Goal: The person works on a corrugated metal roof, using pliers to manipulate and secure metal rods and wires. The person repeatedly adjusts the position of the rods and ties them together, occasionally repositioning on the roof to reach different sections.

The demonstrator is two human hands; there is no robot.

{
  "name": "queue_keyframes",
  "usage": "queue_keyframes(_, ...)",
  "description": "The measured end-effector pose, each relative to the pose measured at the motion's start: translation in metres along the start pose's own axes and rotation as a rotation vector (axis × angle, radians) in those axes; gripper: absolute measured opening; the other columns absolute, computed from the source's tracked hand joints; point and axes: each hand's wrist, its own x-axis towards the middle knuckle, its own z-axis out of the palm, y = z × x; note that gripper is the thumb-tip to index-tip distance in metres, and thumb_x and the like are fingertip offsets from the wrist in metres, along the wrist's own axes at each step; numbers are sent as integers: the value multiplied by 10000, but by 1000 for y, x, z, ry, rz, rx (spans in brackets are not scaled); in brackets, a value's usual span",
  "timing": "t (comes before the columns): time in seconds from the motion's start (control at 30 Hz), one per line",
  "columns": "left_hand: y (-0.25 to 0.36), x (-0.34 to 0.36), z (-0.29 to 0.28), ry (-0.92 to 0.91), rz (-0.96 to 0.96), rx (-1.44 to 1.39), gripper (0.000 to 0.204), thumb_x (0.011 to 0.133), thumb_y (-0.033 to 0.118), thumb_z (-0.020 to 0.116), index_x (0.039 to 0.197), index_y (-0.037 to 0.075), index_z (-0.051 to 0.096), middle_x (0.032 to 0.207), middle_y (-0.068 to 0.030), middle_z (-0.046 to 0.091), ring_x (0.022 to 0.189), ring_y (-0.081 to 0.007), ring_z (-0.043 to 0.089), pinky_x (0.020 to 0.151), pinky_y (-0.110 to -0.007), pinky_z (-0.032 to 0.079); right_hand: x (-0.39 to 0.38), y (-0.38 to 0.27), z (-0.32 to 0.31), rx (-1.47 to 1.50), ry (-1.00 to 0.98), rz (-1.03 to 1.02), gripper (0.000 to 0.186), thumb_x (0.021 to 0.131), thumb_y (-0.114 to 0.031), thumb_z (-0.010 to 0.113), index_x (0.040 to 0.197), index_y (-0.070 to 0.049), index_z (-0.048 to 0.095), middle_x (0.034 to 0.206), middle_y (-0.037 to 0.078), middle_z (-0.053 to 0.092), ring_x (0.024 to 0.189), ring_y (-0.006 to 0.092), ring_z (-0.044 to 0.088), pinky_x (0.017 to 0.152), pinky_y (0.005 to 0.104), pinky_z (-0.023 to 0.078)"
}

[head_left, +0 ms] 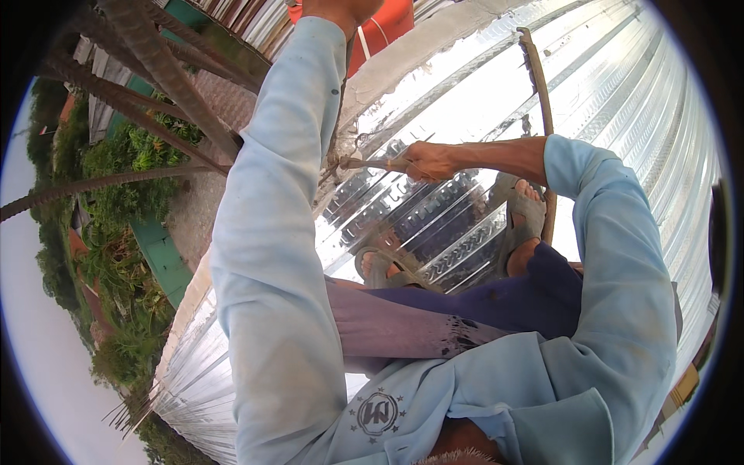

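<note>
Right hand (430, 161): fingers curled tight round a slim tool (376, 163), gripping its near end; wrist bare below the pushed-back cuff.
Slim tool: narrow, straight and brownish; it lies nearly level, reaching from the right hand to the mortar edge (442, 58), its far end near a thin curled wire (361, 139); whether they touch, I cannot tell.
Left hand (341, 9): cut off by the upper rim; whether it is spread or pinching something, I cannot tell; a red-orange object (391, 31) with a pale strap shows just beside it.
Metal sheets (612, 116): silvery, ridged and mirror-bright; embossed with small repeated marks, and holding a dark, broken reflection between the feet.
Mortar edge: grey-beige, coarse and uneven.
Stick (540, 93): brown, slender, crooked at its upper end; lying across the ridges.
Bars (170, 77): dark, ribbed and long; fanned out at upper left above greenery (128, 271).
Clothing: soft, creased light-blue shirt (271, 232); purple trousers (411, 318), darkly spotted; grey sandals (527, 217).
</note>
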Motion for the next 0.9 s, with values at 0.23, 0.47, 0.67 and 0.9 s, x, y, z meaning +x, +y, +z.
queue_keyframes(0.23,-5,-4,1,-11,-13,-37,381,909,246,733,615,36,613,570,-26,583,517,-112,518,534,-279,403,-6,-3,28,134,30,-92,232,890,-165,620,919,65,622,677,127,625,579,243,641,533,396,524)
queue_keyframes(0.47,-9,-3,1,21,-6,7,386,898,272,747,627,28,621,575,-34,592,511,-114,526,528,-272,405,9,8,38,-107,213,-215,245,910,-122,616,1118,7,636,772,193,669,752,342,685,724,489,500)
queue_keyframes(0.67,-3,-1,5,77,-94,34,384,905,276,725,632,26,623,571,-41,587,521,-119,535,535,-273,409,6,-10,25,-236,181,-272,159,944,-128,626,974,19,573,682,137,590,629,284,622,628,459,485)
queue_keyframes(0.9,-1,-11,-2,51,14,63,351,902,264,710,665,13,647,602,-48,610,530,-125,550,540,-278,433,-9,-39,40,407,15,98,294,942,-270,705,846,-3,630,651,79,636,571,161,642,506,341,511)
